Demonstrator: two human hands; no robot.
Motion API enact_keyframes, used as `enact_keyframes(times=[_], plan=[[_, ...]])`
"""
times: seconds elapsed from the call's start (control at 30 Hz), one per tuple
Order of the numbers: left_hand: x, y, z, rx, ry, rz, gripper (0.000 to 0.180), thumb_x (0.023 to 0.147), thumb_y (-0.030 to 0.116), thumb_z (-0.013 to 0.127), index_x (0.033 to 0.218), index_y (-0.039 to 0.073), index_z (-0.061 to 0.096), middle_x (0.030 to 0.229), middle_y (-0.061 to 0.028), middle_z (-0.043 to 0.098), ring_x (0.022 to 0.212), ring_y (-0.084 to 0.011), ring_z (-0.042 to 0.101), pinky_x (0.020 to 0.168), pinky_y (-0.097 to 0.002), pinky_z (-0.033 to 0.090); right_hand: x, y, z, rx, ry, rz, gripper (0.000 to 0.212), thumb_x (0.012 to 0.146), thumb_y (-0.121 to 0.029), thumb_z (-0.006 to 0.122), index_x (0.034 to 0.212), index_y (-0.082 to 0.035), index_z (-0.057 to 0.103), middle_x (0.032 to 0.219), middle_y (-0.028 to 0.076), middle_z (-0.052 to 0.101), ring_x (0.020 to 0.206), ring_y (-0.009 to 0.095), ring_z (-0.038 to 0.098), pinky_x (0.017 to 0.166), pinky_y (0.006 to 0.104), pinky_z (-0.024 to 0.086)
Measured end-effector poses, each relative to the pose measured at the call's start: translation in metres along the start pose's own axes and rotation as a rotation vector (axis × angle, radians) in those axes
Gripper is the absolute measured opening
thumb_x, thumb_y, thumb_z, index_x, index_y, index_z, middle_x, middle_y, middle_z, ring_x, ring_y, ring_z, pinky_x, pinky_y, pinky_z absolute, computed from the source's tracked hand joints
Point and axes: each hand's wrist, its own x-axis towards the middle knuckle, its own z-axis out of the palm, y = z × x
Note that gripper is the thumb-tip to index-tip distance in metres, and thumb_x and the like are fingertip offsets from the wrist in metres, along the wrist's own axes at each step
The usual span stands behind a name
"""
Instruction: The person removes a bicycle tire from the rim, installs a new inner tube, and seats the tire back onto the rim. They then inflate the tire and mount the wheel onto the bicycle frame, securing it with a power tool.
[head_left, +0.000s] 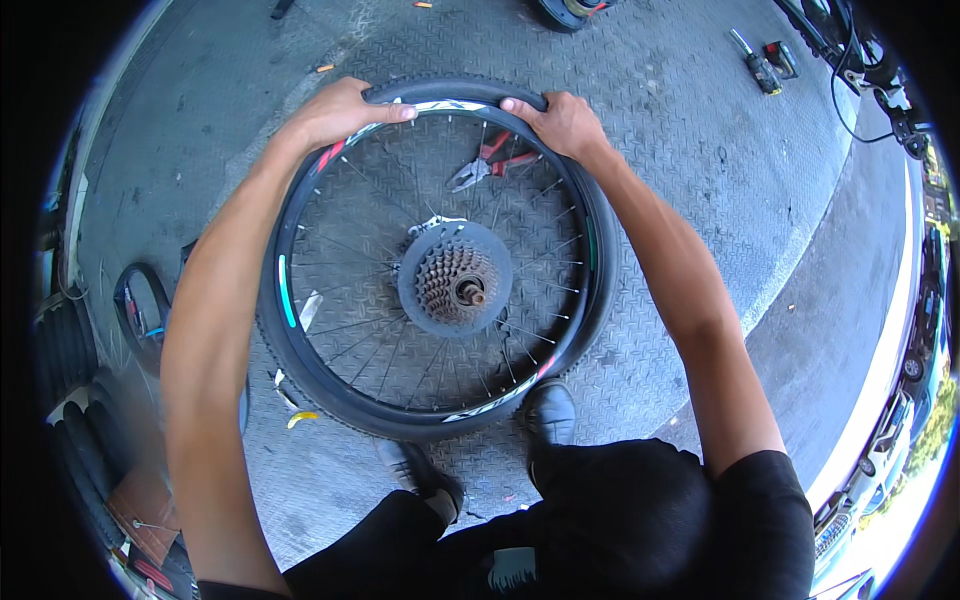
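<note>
A bicycle wheel with a black knobbly tyre (400, 425) is in front of me, its near edge by my shoes. My left hand (348, 110) is closed on the far left part of the tyre, its thumb stretched along the rim. To the right of it, my right hand (562, 124) grips the tyre too, thumb pointing inward and fingers hidden behind. Between the hands, the tyre bulges outward beside the white-patterned rim (450, 106). A rusty cassette (445, 275) with a round guard faces up at the hub. Through the spokes, red-handled pliers (485, 168) show on the floor.
Hand tools (762, 70) lie on the patterned metal floor (690, 130), far right, near part of a bicycle (868, 75). Dark tyres (75, 345) are stacked at the left. A yellow scrap (302, 418) lies left of my shoes (550, 412). Parked cars stand beyond the right edge.
</note>
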Motion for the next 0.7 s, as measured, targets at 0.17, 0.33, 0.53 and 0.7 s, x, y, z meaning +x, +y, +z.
enact_keyframes(times=[0.17, 0.33, 0.53, 0.7], plan=[[-0.001, -0.006, 0.005, -0.05, 0.044, 0.102, 0.097, 0.07, 0.067, 0.096, 0.131, -0.006, 0.076, 0.123, -0.0277, 0.079, 0.119, -0.0379, 0.076, 0.105, -0.045, 0.055, 0.005, 0.019, 0.008, 0.044, 0.117, -0.17, 0.099, 0.089, -0.088, 0.068, 0.11, 0.008, 0.08, 0.092, 0.026, 0.079, 0.092, 0.037, 0.08, 0.087, 0.0494, 0.062], [-0.013, -0.011, 0.005, -0.007, 0.056, 0.165, 0.108, 0.075, 0.071, 0.091, 0.139, -0.013, 0.069, 0.132, -0.0315, 0.074, 0.127, -0.0408, 0.072, 0.114, -0.0458, 0.051, -0.035, 0.041, -0.001, 0.196, 0.011, 0.034, 0.112, 0.084, -0.092, 0.069, 0.129, 0.011, 0.074, 0.109, 0.029, 0.08, 0.104, 0.04, 0.08, 0.097, 0.0458, 0.061], [0.012, -0.061, 0.022, 0.119, 0.28, 0.247, 0.099, 0.078, 0.071, 0.089, 0.136, -0.007, 0.073, 0.128, -0.025, 0.077, 0.122, -0.0347, 0.074, 0.11, -0.0441, 0.053, -0.114, 0.096, 0.019, 0.409, 0.089, 0.343, 0.103, 0.086, -0.088, 0.072, 0.106, 0.013, 0.078, 0.099, 0.03, 0.079, 0.099, 0.039, 0.079, 0.094, 0.0466, 0.06], [0.001, -0.042, 0.019, 0.104, 0.238, 0.217, 0.108, 0.075, 0.075, 0.089, 0.137, -0.011, 0.071, 0.14, -0.0317, 0.069, 0.133, -0.0396, 0.067, 0.116, -0.0463, 0.05, -0.118, 0.095, 0.02, 0.303, 0.23, 0.251, 0.1, 0.088, -0.085, 0.073, 0.092, 0.015, 0.075, 0.088, 0.033, 0.076, 0.092, 0.043, 0.079, 0.086, 0.0514, 0.06]])
